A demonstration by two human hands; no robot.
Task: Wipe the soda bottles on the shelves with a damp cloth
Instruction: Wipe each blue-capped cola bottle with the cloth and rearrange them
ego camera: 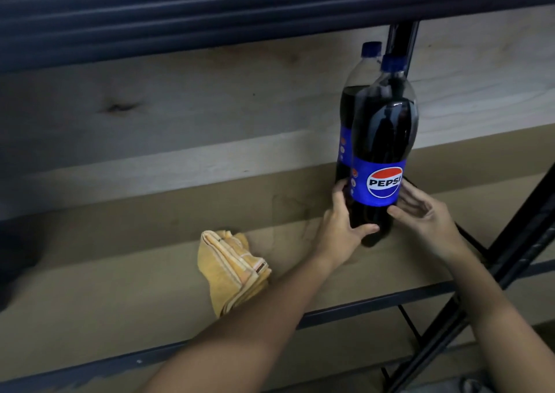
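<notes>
Both forearms reach from the lower frame, left hand (342, 227) gripping the full, heavy, slick front bottle (381, 152) low at right-centre, right hand (420, 209) loosely open alongside, cloth (231, 266) unheld.

front soda bottle (381, 140): clear glossy plastic, shiny printed label | cloth (232, 268): yellow terry, soft, matt | shelf (120, 287): matt brown board | frame (510, 242): dark painted metal | back panel (180, 107): pale wood, knotted
</notes>
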